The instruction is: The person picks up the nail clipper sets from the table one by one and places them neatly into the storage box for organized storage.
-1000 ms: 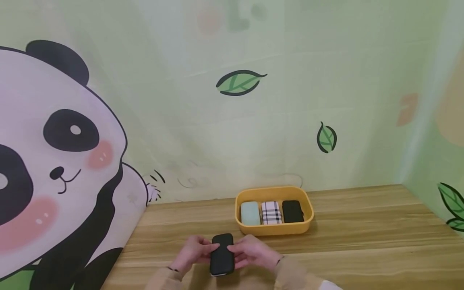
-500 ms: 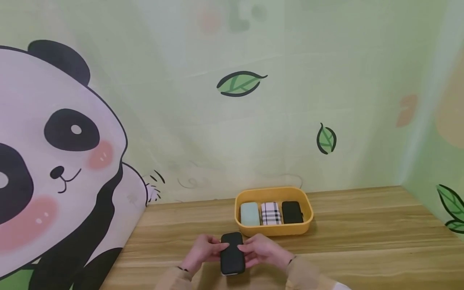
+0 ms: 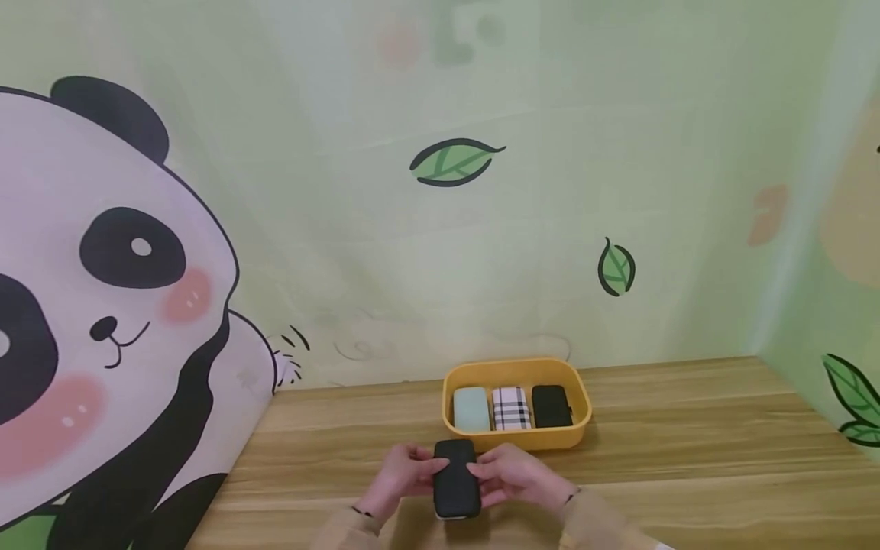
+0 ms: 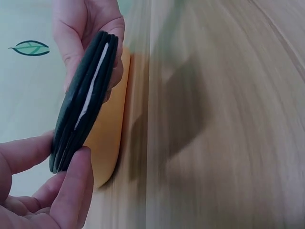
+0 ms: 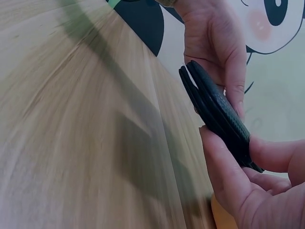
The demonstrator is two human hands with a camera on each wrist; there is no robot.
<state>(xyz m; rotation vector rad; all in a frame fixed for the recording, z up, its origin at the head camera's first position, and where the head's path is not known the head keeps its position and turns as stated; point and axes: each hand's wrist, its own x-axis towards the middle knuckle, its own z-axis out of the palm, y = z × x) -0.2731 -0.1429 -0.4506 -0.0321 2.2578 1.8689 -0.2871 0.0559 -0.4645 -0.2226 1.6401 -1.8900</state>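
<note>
Both hands hold a black wallet [image 3: 457, 480] up above the table, just in front of the yellow basket. My left hand [image 3: 406, 477] pinches its left side, thumb on the face towards me and fingers behind. The right hand [image 3: 516, 475] pinches the opposite side in the same way. From the left wrist view, the wallet [image 4: 86, 102] appears folded in several dark layers, with a white strip between them. In the right wrist view, its textured cover [image 5: 219, 107] shows between the two hands.
A yellow basket [image 3: 517, 440] stands behind the hands. Side by side in it lie a pale blue item [image 3: 471, 409], a plaid item [image 3: 512, 408] and a black item [image 3: 551, 406]. The wooden table [image 3: 687, 435] meets a green wall cloth [image 3: 344, 229] with a printed panda.
Both hands have moved right with the wallet, from left of the basket to in front of its left part. Their hold looks the same. The basket's items have stayed in place.
</note>
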